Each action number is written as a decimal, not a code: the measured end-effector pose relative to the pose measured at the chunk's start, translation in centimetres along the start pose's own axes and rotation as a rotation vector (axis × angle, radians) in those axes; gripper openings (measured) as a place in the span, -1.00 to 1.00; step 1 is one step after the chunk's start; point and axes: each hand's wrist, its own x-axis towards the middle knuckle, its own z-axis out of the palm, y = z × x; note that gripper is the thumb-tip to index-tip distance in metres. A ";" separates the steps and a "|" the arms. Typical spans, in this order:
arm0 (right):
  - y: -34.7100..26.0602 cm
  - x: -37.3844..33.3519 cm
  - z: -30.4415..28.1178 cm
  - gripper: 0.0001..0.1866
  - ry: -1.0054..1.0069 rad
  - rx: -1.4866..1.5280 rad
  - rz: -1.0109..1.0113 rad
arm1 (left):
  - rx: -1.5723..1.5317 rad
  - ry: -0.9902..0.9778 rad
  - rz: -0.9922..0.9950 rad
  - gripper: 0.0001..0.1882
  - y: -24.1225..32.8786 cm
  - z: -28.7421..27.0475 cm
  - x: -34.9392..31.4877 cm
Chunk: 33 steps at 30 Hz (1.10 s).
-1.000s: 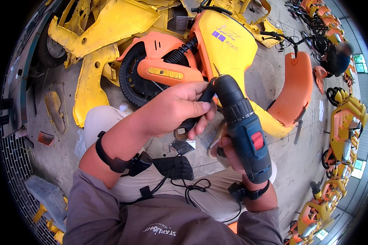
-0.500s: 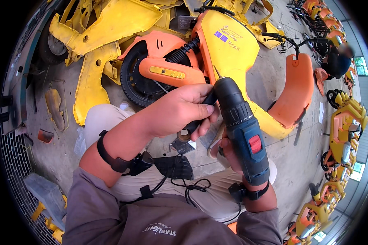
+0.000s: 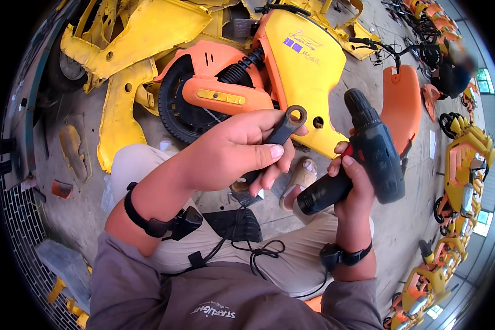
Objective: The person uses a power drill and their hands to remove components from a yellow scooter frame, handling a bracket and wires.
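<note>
Wrist straps: black, one on the left forearm (image 3: 140,217), one at the right wrist (image 3: 346,257); dark cord (image 3: 253,256) across the lap.
Left hand (image 3: 239,148): closed narrow, thumb and fingers pinching a black bar, probably a crank arm (image 3: 281,133); ring eye up, lower end partly hidden.
Right hand (image 3: 357,184): wrapped around the grip of a cordless drill (image 3: 380,159), finger at the red trigger; chuck up, bit too unclear to confirm.
Crank arm and drill: above the lap, well apart.
Step (judged): handling bar and drill together, drill off the bar.
Next move (judged): calls for a firm pinch, with the chuck kept clear of the left fingers.
Sandalled foot (image 3: 302,179): on the floor, beyond the drill grip.
Scooter (image 3: 302,60): yellow and orange, ahead; rear wheel to the left.
Loose yellow panels (image 3: 148,33): piled beyond the wheel.
Far right: co-worker (image 3: 454,80), row of scooters (image 3: 462,181).
</note>
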 end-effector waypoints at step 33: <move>-0.1 0.4 -2.0 -0.31 -0.457 0.577 0.273 | 0.139 0.315 -0.046 -0.76 -1.5 -1.3 2.3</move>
